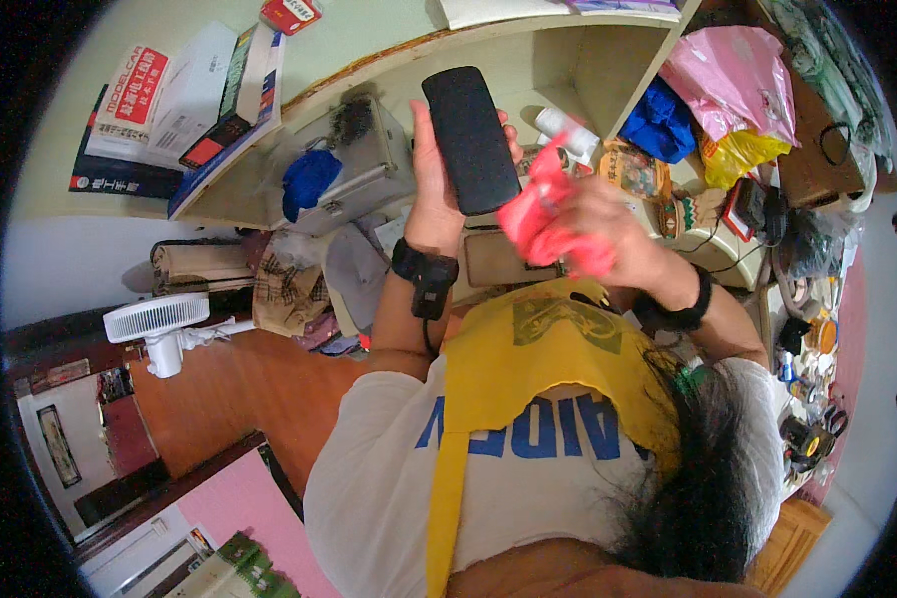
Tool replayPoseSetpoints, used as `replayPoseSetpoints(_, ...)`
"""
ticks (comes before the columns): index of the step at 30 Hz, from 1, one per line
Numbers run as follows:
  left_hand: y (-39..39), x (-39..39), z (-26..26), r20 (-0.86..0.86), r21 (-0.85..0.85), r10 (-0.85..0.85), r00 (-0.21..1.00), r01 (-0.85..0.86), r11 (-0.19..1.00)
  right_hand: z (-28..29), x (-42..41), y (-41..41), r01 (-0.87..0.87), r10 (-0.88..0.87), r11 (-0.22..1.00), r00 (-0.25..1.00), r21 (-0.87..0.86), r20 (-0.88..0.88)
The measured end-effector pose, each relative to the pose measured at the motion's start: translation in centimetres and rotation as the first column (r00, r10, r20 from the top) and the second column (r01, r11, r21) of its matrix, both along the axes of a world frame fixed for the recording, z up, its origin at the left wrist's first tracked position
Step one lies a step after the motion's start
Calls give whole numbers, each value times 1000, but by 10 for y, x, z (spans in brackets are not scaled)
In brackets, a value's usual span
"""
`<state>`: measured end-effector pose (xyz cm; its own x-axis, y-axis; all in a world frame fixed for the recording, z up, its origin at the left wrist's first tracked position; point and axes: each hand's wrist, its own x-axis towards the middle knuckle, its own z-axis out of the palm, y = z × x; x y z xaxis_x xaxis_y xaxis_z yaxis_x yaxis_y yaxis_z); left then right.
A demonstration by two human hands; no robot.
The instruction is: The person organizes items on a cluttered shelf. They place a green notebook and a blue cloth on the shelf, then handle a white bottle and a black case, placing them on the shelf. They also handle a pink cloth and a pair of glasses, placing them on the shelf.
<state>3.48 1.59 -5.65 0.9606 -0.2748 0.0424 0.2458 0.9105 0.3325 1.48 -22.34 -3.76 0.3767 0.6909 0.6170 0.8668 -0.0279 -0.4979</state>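
My left hand (435, 183) grips a flat black oblong object (469, 138) with rounded corners, held up at a slight tilt. Its face is plain, so I cannot tell whether it is a case or a device. In my right hand (611, 220) there is a crumpled red cloth (531, 220), close beside the object's lower right edge. Both the cloth and this hand are blurred, and whether the cloth touches the object is unclear. Black bands circle both wrists. Below my hands lies a brownish flat case (497, 258), partly hidden by the yellow apron (486, 381).
A pale shelf unit (620, 75) stands ahead, holding an aluminium case (366, 164), a blue cloth bundle (310, 183) and a white roll (568, 134). Books (157, 112) stand upper left. Plastic bags (732, 82) lie right; a white fan (157, 321) is at left.
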Motion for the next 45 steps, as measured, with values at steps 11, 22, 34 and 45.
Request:
replayPoseSetpoints(11, -44, -6, 15, 50, 340, 131, 990, -140, 930, 21, 49, 55, 337, -225, 877, 918, 342, -328)
replayPoseSetpoints(22, -14, -9, 4, 73, 241, 236, 969, -247, 939, 11, -12, 25, 24, -24, 995, 1000, 93, -1)
replayPoseSetpoints(34, -55, -29, 54, 178, 450, 187, 966, -249, 858, 48, 20, 76, 257, -132, 848, 949, 463, -285)
replayPoseSetpoints(45, -34, -36, 27, 357, 529, 381, 853, -521, 670, 37, 29, 101, 382, 216, 856, 347, 348, -913)
